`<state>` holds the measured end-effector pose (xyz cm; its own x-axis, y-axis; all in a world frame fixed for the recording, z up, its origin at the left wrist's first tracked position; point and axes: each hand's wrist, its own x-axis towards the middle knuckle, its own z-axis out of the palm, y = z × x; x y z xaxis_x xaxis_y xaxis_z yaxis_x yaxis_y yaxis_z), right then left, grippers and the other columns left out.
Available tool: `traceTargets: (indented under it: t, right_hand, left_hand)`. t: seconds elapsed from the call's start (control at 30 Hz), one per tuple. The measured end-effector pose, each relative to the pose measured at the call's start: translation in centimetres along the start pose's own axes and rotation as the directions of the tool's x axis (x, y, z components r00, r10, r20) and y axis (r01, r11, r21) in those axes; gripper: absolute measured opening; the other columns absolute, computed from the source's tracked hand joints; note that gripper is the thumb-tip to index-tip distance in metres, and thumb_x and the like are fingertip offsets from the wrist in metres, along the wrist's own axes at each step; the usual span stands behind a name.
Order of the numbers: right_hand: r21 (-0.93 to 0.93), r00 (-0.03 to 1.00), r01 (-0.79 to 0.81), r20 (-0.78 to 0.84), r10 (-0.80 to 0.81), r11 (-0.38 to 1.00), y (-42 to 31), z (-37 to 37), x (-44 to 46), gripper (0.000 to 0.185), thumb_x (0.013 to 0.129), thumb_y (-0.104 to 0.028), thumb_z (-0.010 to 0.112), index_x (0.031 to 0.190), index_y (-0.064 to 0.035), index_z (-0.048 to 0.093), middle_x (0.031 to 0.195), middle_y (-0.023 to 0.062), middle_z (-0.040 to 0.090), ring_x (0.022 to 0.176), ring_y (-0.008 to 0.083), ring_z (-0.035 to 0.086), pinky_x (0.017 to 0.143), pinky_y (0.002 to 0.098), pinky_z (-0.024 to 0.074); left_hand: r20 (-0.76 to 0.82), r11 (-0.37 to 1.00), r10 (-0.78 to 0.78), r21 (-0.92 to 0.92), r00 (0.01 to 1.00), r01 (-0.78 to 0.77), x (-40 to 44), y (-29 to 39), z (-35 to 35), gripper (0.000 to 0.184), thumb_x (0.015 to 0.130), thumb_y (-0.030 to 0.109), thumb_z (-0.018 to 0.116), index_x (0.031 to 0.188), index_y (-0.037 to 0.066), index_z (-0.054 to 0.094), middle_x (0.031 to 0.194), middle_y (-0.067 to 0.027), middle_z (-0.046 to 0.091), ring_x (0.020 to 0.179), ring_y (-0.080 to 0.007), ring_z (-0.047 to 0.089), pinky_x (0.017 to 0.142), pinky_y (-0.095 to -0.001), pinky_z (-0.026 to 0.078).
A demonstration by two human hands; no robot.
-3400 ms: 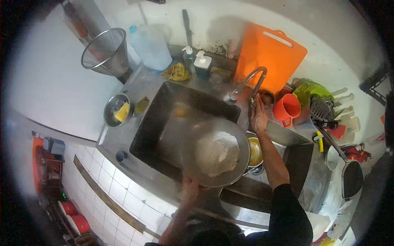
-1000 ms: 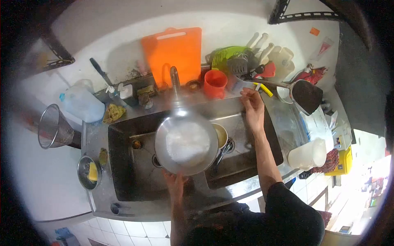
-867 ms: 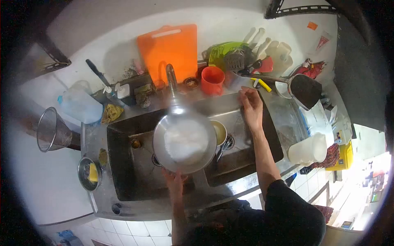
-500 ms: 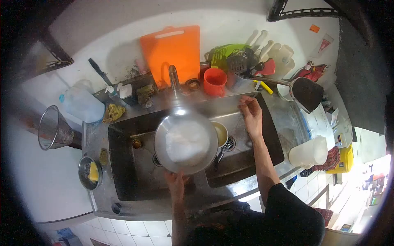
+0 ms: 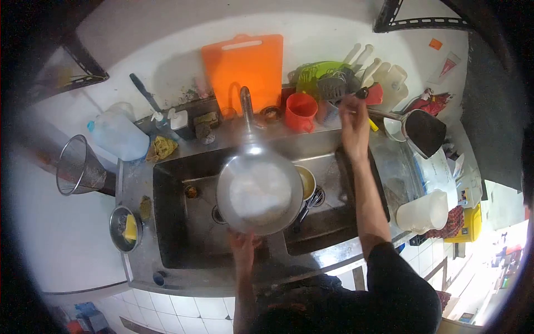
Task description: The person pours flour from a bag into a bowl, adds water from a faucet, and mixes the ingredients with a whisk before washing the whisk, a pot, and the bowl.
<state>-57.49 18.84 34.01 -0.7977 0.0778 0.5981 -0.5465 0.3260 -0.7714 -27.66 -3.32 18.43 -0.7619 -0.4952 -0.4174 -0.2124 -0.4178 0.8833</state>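
Observation:
A round metal bowl (image 5: 260,193) with a white, cloudy content hangs over the divider of the double sink, straight below the faucet (image 5: 248,117). My left hand (image 5: 243,245) grips the bowl's near rim; its thumb side is partly hidden under it. My right hand (image 5: 354,125) is raised over the sink's back right edge, near the ladle handle and utensils, its fingers blurred; whether it touches the handle cannot be made out. Behind the bowl, a small yellowish pot (image 5: 306,181) and a whisk (image 5: 312,201) lie in the right basin.
An orange cutting board (image 5: 245,69) leans on the wall, with a red mug (image 5: 301,112) beside it. Soap bottles (image 5: 181,123) and a plastic jug (image 5: 119,133) stand back left. A small bowl with a yellow sponge (image 5: 130,228) sits left. A wok ladle (image 5: 425,132) and white container (image 5: 423,211) are right.
My right hand has moved up from the faucet side and then from the right basin's back edge toward the utensils. My left hand still holds the bowl, now under the faucet. The view has turned.

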Motion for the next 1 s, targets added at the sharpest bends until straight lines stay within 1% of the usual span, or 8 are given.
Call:
traceTargets:
  t: [0.17, 0.23, 0.33, 0.53, 0.6, 0.63, 0.87, 1.0]
  right_hand:
    - [-0.562, 0.989, 0.135, 0.123, -0.079, 0.816, 2.9, 1.5, 10.9, 0.054, 0.081, -0.038, 0.063, 0.116, -0.0003, 0.049, 0.110, 0.0231, 0.057, 0.103, 0.0359, 0.056, 0.089, 0.0428, 0.0438]
    - [-0.724, 0.907, 0.000, 0.291, 0.305, 0.690, 3.3, 2.4, 13.0, 0.069, 0.075, -0.053, 0.063, 0.116, 0.0007, 0.049, 0.112, 0.0237, 0.057, 0.106, 0.0360, 0.056, 0.089, 0.0447, 0.0437]
    - [-0.801, 0.881, 0.028, 0.302, 0.364, 0.597, 5.1, 3.3, 15.2, 0.076, 0.071, -0.061, 0.059, 0.117, -0.0007, 0.047, 0.107, 0.0251, 0.058, 0.101, 0.0395, 0.057, 0.084, 0.0432, 0.0453]
    - [-0.723, 0.819, 0.251, 0.513, 0.258, 0.643, 5.9, 3.7, 17.2, 0.070, 0.066, -0.042, 0.074, 0.120, -0.0042, 0.049, 0.107, 0.0192, 0.060, 0.097, 0.0316, 0.060, 0.082, 0.0385, 0.0486]
    - [-0.770, 0.780, 0.056, 0.431, 0.454, 0.636, 4.5, 3.4, 17.6, 0.056, 0.067, -0.037, 0.072, 0.110, -0.0048, 0.058, 0.102, 0.0181, 0.062, 0.092, 0.0294, 0.062, 0.080, 0.0373, 0.0500]
    - [-0.685, 0.873, 0.170, 0.438, 0.215, 0.709, 6.4, 3.3, 18.1, 0.040, 0.067, -0.033, 0.070, 0.098, -0.0081, 0.065, 0.095, 0.0174, 0.064, 0.086, 0.0276, 0.063, 0.078, 0.0367, 0.0505]
    - [-0.682, 0.965, 0.233, 0.250, -0.078, 0.694, 0.3, -1.3, 20.9, 0.027, 0.071, -0.020, 0.066, 0.097, -0.0120, 0.067, 0.090, 0.0089, 0.067, 0.086, 0.0256, 0.065, 0.077, 0.0347, 0.0495]
    - [-0.612, 0.954, 0.300, 0.201, -0.223, 0.732, -7.2, -4.4, 19.1, 0.024, 0.078, -0.016, 0.064, 0.102, -0.0142, 0.065, 0.099, 0.0088, 0.067, 0.089, 0.0260, 0.065, 0.078, 0.0342, 0.0495]
  left_hand:
    - [-0.013, 0.999, -0.013, -0.040, 1.000, 0.012, 0.3, 0.1, 0.3, 0.083, 0.083, 0.020, 0.066, 0.142, 0.014, 0.008, 0.124, -0.0153, 0.043, 0.079, -0.0183, 0.061, 0.062, -0.0314, 0.057]
    - [-0.001, 1.000, 0.023, -0.016, 1.000, -0.023, 0.0, 0.6, 0.5, 0.083, 0.083, 0.021, 0.066, 0.142, 0.014, 0.008, 0.123, -0.0144, 0.045, 0.080, -0.0177, 0.061, 0.063, -0.0318, 0.057]
    - [-0.024, 1.000, -0.005, 0.020, 1.000, 0.005, 0.5, -0.9, -0.4, 0.083, 0.083, 0.022, 0.067, 0.142, 0.014, 0.009, 0.120, -0.0135, 0.048, 0.080, -0.0178, 0.060, 0.065, -0.0325, 0.057]
    - [0.008, 1.000, -0.009, 0.011, 1.000, 0.009, -1.0, 1.2, 0.2, 0.080, 0.083, 0.029, 0.066, 0.140, 0.009, 0.014, 0.122, -0.0145, 0.044, 0.091, -0.0199, 0.058, 0.071, -0.0312, 0.051]
    - [0.016, 0.999, 0.012, 0.033, 1.000, -0.012, -1.0, 1.8, 0.2, 0.079, 0.084, 0.029, 0.066, 0.140, 0.009, 0.014, 0.122, -0.0149, 0.044, 0.092, -0.0201, 0.058, 0.071, -0.0320, 0.051]
    - [0.021, 0.998, 0.023, 0.058, 1.000, -0.024, -0.9, 2.0, 0.2, 0.078, 0.084, 0.029, 0.065, 0.140, 0.009, 0.015, 0.123, -0.0152, 0.044, 0.093, -0.0204, 0.058, 0.072, -0.0328, 0.051]
    - [0.022, 0.997, 0.026, -0.075, 0.999, -0.025, -1.0, 1.5, -0.6, 0.075, 0.084, 0.020, 0.064, 0.141, 0.011, 0.015, 0.125, -0.0153, 0.044, 0.101, -0.0222, 0.055, 0.082, -0.0351, 0.049]
    - [-0.045, 0.979, 0.196, -0.049, 0.980, -0.198, -0.4, 1.4, 0.1, 0.070, 0.085, 0.012, 0.062, 0.140, 0.010, 0.018, 0.129, -0.0157, 0.039, 0.114, -0.0240, 0.046, 0.090, -0.0373, 0.044]
